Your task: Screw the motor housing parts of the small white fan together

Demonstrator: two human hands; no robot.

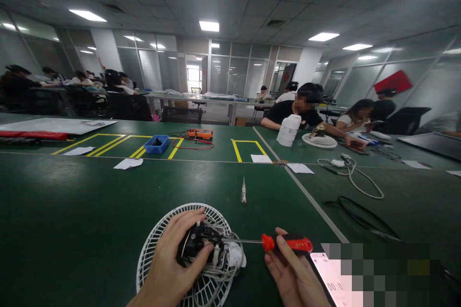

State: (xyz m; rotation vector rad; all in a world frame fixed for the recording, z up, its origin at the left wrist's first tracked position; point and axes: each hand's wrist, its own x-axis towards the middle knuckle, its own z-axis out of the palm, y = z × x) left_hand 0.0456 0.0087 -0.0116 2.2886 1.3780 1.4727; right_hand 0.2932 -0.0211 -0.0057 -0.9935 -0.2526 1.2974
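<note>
A white fan grille [148, 254] lies on the green table in front of me, with a black fan motor [193, 236] and bundled pale cable [223, 273] on top. My left hand [173, 254] wraps round the motor, thumb on its near side. In my right hand [291, 268] is a screwdriver [290, 243] with a red and black handle, held level. Its shaft points left and its tip meets the motor assembly; the exact contact spot is too small to make out. Beyond the grille lies a small clear-handled screwdriver [244, 194].
A phone [329, 278] lies at the right, partly pixelated. Farther off are a blue bin [156, 144], an orange multimeter [200, 134], paper slips [128, 163] and a black cable [363, 218]. Across the table a person [306, 110] sits near another fan grille [319, 140].
</note>
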